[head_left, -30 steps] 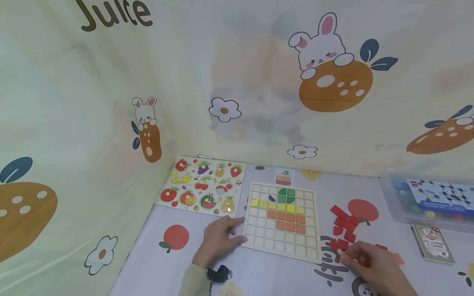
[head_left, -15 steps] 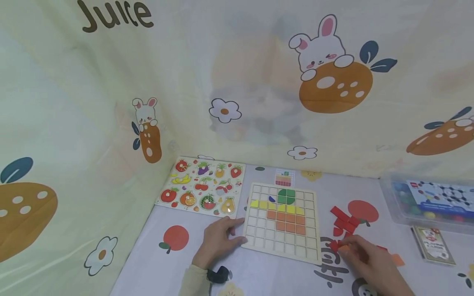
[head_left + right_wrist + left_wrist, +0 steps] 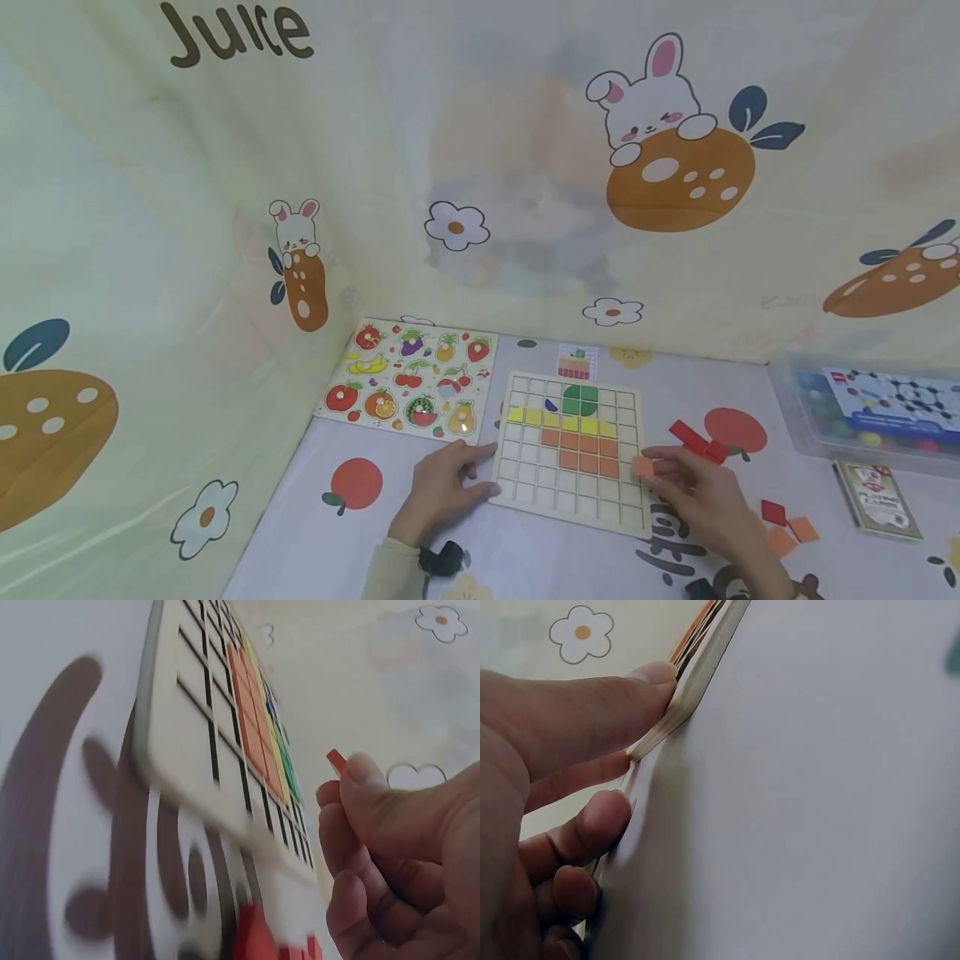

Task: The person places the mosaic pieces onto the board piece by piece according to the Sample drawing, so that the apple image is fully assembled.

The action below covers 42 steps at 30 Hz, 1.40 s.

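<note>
A pale wooden grid board lies on the table, its cells partly filled with orange tiles, a yellow row, green rounded pieces and a small blue piece. My left hand rests at the board's left side; in the left wrist view its thumb and index fingertip touch the edge, other fingers bent. My right hand pinches a square orange tile between thumb and fingers, over the board's right edge. In the right wrist view the held tile shows edge-on.
Red pieces lie right of the board, partly behind my right hand. Nearer are loose orange tiles and a red tile. A small picture card, fruit puzzle, card box and clear plastic bin stand around.
My right hand has lifted an orange tile from beside the red pieces and carried it up and left to the board's right edge. My left hand stays in place.
</note>
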Available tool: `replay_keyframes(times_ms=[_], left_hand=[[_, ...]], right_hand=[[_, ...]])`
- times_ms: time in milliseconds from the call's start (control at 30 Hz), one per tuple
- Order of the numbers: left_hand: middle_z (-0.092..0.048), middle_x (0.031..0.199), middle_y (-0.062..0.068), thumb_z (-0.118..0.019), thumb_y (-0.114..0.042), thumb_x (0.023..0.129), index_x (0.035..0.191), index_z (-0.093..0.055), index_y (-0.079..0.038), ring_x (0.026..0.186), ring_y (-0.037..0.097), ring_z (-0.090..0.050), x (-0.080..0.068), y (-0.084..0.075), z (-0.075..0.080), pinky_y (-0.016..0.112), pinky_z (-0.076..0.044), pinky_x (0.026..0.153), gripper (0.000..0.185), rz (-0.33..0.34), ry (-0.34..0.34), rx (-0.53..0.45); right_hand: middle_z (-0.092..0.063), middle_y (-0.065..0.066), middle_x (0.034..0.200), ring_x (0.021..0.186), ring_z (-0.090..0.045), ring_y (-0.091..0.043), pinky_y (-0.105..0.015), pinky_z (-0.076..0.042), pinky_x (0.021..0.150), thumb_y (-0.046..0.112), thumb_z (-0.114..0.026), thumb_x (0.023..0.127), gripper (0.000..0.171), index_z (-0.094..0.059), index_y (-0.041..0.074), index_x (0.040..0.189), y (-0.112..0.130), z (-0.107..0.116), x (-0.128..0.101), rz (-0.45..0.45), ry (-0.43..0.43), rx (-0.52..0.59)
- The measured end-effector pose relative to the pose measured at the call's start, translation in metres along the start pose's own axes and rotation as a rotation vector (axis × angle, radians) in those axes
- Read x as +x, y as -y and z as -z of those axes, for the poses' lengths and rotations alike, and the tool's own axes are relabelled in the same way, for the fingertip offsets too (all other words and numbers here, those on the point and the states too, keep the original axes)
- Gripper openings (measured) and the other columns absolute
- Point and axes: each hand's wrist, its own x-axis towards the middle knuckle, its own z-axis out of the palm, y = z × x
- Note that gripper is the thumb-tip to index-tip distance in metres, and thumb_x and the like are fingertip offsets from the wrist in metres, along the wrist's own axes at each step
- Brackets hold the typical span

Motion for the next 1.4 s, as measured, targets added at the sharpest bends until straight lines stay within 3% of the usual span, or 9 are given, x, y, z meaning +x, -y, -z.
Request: replay_keyframes(times_ms=[200, 367, 533, 767, 1000, 1400], left_hand=[[-0.05, 0.081, -0.012, -0.086, -0.047, 0.087, 0.142, -0.068, -0.038, 0.072, 0.005, -0.043, -0.001, 0.0, 0.001, 0.025, -0.033, 0.067, 0.059, -0.007, 0.006, 0.008], [-0.05, 0.081, -0.012, -0.085, -0.047, 0.087, 0.143, -0.068, -0.036, 0.07, 0.004, -0.041, -0.002, -0.001, 0.002, 0.025, -0.032, 0.066, 0.059, -0.025, 0.007, 0.016], [-0.049, 0.081, -0.013, -0.086, -0.046, 0.087, 0.143, -0.068, -0.035, 0.07, 0.004, -0.04, -0.002, 0.0, 0.001, 0.024, -0.032, 0.066, 0.059, -0.033, 0.01, 0.015], [-0.05, 0.082, -0.012, -0.085, -0.047, 0.087, 0.144, -0.067, -0.038, 0.07, 0.005, -0.041, -0.001, 0.002, 0.001, 0.025, -0.032, 0.066, 0.06, -0.03, 0.023, 0.006], [-0.049, 0.083, -0.012, -0.085, -0.047, 0.088, 0.145, -0.066, -0.037, 0.07, 0.005, -0.04, 0.0, 0.003, 0.002, 0.024, -0.032, 0.066, 0.061, -0.038, 0.028, 0.016], [-0.048, 0.083, -0.012, -0.086, -0.045, 0.087, 0.145, -0.066, -0.036, 0.07, 0.004, -0.039, 0.0, 0.003, 0.003, 0.023, -0.031, 0.066, 0.061, -0.056, 0.035, 0.029]], right_hand=[[-0.076, -0.002, 0.098, 0.086, -0.065, -0.016, -0.022, -0.052, 0.071, 0.027, -0.089, 0.088, 0.039, -0.076, 0.016, 0.123, 0.018, -0.019, 0.014, 0.05, -0.021, 0.002], [-0.073, 0.001, 0.101, 0.088, -0.059, -0.017, -0.025, -0.049, 0.069, 0.035, -0.09, 0.086, 0.04, -0.077, 0.019, 0.121, 0.031, -0.035, 0.024, 0.095, 0.015, 0.07], [-0.068, 0.001, 0.11, 0.099, -0.059, -0.019, -0.031, -0.052, 0.083, 0.03, -0.09, 0.087, 0.035, -0.08, 0.022, 0.119, 0.042, -0.05, 0.032, 0.135, 0.055, 0.102], [-0.06, 0.002, 0.115, 0.111, -0.053, -0.018, -0.032, -0.051, 0.091, 0.025, -0.089, 0.088, 0.035, -0.081, 0.024, 0.122, 0.058, -0.068, 0.031, 0.052, 0.138, 0.114], [-0.058, -0.001, 0.113, 0.11, -0.048, -0.019, -0.034, -0.046, 0.086, 0.023, -0.089, 0.088, 0.032, -0.082, 0.023, 0.119, 0.065, -0.077, 0.034, 0.085, 0.109, 0.013], [-0.059, -0.001, 0.11, 0.105, -0.05, -0.02, -0.037, -0.044, 0.086, 0.019, -0.089, 0.085, 0.032, -0.083, 0.02, 0.116, 0.071, -0.083, 0.037, 0.067, 0.108, -0.011]])
